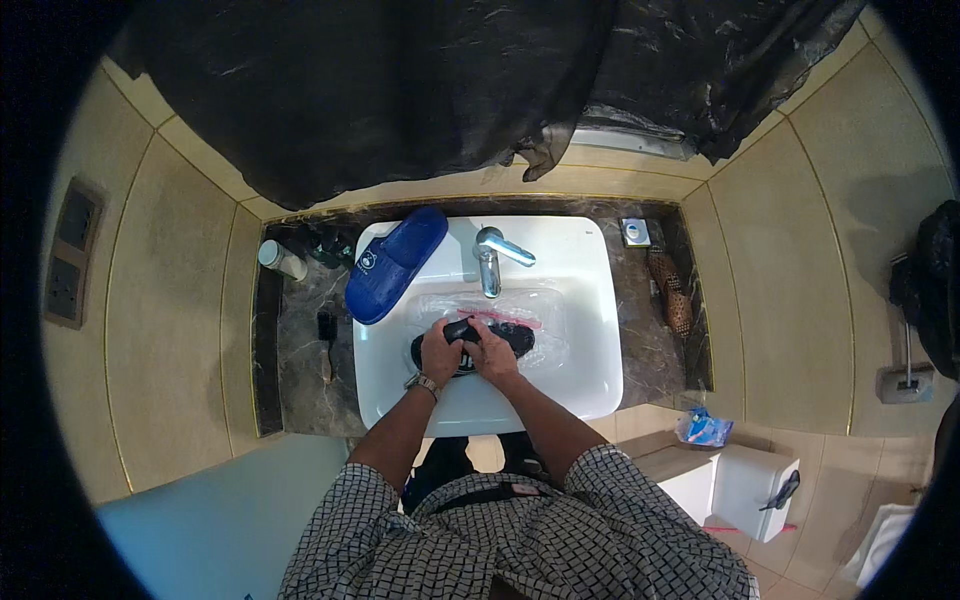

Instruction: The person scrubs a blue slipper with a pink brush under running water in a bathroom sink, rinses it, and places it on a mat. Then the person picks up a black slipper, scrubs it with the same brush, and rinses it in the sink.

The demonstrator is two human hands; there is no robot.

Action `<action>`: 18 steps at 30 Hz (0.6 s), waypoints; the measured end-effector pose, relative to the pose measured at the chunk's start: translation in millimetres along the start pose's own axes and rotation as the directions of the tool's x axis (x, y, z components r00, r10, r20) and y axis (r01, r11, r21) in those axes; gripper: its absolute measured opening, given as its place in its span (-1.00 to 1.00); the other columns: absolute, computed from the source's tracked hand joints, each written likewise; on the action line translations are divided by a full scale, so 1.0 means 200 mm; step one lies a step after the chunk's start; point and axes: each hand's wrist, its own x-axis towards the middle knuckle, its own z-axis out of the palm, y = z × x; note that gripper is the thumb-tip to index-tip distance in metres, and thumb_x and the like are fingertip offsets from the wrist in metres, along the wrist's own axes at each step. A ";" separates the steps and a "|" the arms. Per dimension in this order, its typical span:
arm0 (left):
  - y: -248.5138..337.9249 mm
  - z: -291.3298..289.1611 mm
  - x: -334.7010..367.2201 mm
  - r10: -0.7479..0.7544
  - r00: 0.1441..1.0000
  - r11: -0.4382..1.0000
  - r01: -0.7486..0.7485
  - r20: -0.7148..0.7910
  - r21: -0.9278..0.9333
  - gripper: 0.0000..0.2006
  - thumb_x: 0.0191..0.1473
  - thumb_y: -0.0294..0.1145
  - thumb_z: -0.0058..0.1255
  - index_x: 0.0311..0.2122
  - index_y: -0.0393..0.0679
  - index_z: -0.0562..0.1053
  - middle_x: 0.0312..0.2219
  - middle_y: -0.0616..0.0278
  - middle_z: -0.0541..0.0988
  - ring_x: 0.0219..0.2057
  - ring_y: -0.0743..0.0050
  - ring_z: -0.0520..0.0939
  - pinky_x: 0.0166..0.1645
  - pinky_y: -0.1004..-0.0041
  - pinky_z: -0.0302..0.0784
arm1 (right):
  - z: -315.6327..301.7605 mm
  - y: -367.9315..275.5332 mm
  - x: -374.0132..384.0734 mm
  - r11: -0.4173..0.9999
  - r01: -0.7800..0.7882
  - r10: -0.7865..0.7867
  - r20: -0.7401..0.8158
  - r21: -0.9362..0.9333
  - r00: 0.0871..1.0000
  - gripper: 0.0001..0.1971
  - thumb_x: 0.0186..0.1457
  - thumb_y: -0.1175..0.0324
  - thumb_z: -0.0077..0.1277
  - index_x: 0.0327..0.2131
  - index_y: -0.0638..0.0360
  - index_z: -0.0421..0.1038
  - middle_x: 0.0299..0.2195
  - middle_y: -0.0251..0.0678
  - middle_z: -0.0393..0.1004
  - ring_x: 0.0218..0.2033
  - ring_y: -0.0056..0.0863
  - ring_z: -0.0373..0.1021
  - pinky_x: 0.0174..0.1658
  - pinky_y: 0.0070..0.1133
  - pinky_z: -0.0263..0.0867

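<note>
Nearest the lens: a black-and-white checked shirt, the wearer leaning over a white sink. The black slipper lies crosswise in the basin, below the chrome faucet; its low position probably keeps drips inside the walls. A pinkish strip lies along its far edge, kind unclear.

Blue slipper rests tilted across the sink's far-left corner, partly over the counter, likely parked there to leave the basin free. A dark-headed brush lies on the counter at left, within reach.

Hands: left hand closed round the left part of the black slipper, right hand gripping near its middle, thumbs close together. The two-sided hold presumably steadies a slick surface. Forearms slant inward from below, forming a V; a watch circles the left wrist. Fingertips underneath: hidden, cannot tell their curl.
</note>
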 end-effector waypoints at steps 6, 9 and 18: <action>0.09 0.06 -0.03 0.041 0.991 0.999 -0.036 -0.128 0.038 -0.48 0.10 -0.31 0.21 0.16 -0.24 0.44 -0.08 -0.24 0.61 -0.04 -0.24 0.62 0.10 0.05 0.52 | -0.16 0.11 0.00 0.967 0.062 -0.095 -0.122 -0.246 0.988 -0.41 0.15 0.21 0.19 0.23 0.12 0.33 -0.05 0.05 0.44 0.04 0.03 0.38 0.09 -0.20 0.34; 0.10 0.11 -0.05 0.011 0.984 1.000 -0.011 -0.176 0.000 -0.56 0.21 -0.28 0.09 0.15 -0.24 0.47 -0.05 -0.24 0.62 -0.02 -0.20 0.64 0.12 0.10 0.53 | -0.26 0.06 -0.02 0.976 0.033 -0.063 -0.130 -0.216 0.990 -0.41 0.11 0.25 0.22 0.20 0.18 0.34 0.06 0.03 0.39 0.13 0.03 0.32 0.20 -0.20 0.27; 0.07 0.10 -0.04 0.001 0.999 1.000 -0.003 -0.052 -0.030 -0.61 0.29 -0.31 -0.06 0.15 -0.23 0.48 -0.01 -0.25 0.59 0.02 -0.19 0.62 0.15 0.11 0.51 | -0.11 0.04 -0.11 0.833 0.397 -0.433 -0.006 -0.386 0.902 -0.49 0.15 0.34 0.07 0.21 -0.05 0.37 0.30 0.06 0.13 0.30 0.17 0.14 0.24 -0.03 0.24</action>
